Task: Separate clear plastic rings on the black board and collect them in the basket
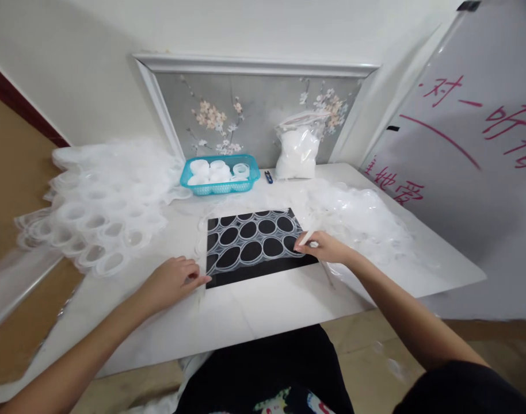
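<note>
A black rectangular sheet (263, 267) lies on the table, with translucent white mesh (257, 239) patterned in oval rings over it. My left hand (176, 279) rests at the sheet's lower left corner; one digit reaches out to touch it while the other fingers curl loosely. Nothing shows in that hand. At the sheet's right edge, the fingers of my right hand (321, 247) are closed on a thin white stick-like tool (306, 237), whose exact kind I cannot make out. Its upper end sticks out past my fingers, over the mesh.
Piled white ring mesh (103, 213) covers the left side. Behind stand a blue basket (220, 188) of white rolls, small dark snips (269, 177) and a stuffed clear bag (300, 149). More translucent material (358, 215) spreads at right, near a whiteboard (483, 201).
</note>
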{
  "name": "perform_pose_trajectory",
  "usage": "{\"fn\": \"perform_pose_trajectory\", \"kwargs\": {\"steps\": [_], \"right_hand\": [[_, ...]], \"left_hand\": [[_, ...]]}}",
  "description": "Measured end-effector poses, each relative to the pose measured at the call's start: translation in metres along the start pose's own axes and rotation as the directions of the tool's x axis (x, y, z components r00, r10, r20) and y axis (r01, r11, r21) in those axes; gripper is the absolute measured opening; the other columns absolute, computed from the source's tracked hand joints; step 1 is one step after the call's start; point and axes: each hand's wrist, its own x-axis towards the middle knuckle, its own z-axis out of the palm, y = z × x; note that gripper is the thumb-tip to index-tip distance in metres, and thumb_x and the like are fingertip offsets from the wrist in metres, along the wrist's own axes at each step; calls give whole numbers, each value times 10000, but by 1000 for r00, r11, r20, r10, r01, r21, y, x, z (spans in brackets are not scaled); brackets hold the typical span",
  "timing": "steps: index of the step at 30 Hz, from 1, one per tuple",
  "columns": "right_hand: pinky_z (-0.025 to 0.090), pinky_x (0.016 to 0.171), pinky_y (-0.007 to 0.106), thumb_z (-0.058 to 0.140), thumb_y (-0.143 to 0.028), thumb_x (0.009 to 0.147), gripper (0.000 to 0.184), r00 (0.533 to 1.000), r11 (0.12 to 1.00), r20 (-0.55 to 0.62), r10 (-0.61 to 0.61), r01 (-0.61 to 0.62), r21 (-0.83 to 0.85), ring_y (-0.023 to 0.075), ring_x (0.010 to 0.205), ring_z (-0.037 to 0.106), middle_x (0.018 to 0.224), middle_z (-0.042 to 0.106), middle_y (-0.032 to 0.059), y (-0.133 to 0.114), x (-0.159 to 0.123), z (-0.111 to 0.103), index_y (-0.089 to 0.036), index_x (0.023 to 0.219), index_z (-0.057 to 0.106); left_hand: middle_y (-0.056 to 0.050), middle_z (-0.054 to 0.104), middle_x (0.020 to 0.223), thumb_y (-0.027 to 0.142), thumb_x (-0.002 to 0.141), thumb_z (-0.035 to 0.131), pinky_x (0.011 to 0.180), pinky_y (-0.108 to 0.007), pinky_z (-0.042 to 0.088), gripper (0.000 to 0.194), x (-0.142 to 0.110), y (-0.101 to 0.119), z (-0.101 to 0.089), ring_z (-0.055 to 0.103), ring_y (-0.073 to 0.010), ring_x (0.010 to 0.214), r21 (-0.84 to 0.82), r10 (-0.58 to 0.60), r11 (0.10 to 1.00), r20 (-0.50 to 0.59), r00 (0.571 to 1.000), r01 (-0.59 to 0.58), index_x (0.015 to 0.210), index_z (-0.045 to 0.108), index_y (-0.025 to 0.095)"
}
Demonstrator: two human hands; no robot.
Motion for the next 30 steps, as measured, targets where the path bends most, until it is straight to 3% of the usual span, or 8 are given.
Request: {"fn": "perform_pose_trajectory", "kwargs": {"steps": [3,6,10,16,19,22,30], "right_hand": [[457,692,302,543,-397,873,254,999,997,33,34,-31,-75,169,744,610,822,687,48,1,-1,-7,-184,827,674],[456,685,290,526,-423,881,287,1000,999,7,27,-27,-33,163,740,601,814,681,44,2,-1,-9,-183,811,667],[475,690,301,522,-494,863,360,981,996,-190,42,-26,84,172,728,606,815,675,55,4,-1,-1,-172,778,659],[451,565,290,559,-528,822,405,888,971,-416,196,-117,208,170,572,572,621,620,29,14,-10,23,-146,889,678],[437,551,285,565,-514,820,388,861,974,-466,206,-136,179,169,587,566,706,660,54,17,-14,29,-146,868,680],[448,598,294,567,-490,814,358,870,984,-462,174,-135,116,180,647,586,774,688,70,17,-15,29,-151,844,679],[468,682,317,548,-457,833,326,892,985,-419,169,-143,92,198,721,614,844,712,77,14,-15,29,-161,865,681]], "left_hand": [[-52,647,814,500,912,461,732,-329,390,390,16,19,2,585,-231,806,72,34,997,-67,997,-30,773,624,174],[-72,656,975,474,925,479,785,-345,420,354,42,46,3,592,-238,903,112,173,981,-127,977,-159,965,645,164],[-90,657,1081,429,925,522,860,-368,441,350,81,88,13,588,-249,997,141,361,929,-148,921,-341,1102,633,148],[-135,627,1216,457,904,556,930,-356,461,424,117,132,57,587,-260,1102,175,570,816,-87,817,-551,1117,629,97],[-166,605,1249,465,907,547,980,-359,441,473,124,139,76,567,-273,1154,242,589,798,-124,798,-552,1151,609,65],[-180,599,1253,474,922,514,1000,-376,429,480,128,138,85,559,-280,1169,267,598,793,-176,782,-547,1155,601,63],[-193,600,1233,483,939,467,1016,-422,408,471,131,136,86,545,-296,1179,169,594,804,-182,784,-570,1162,591,87]]}}
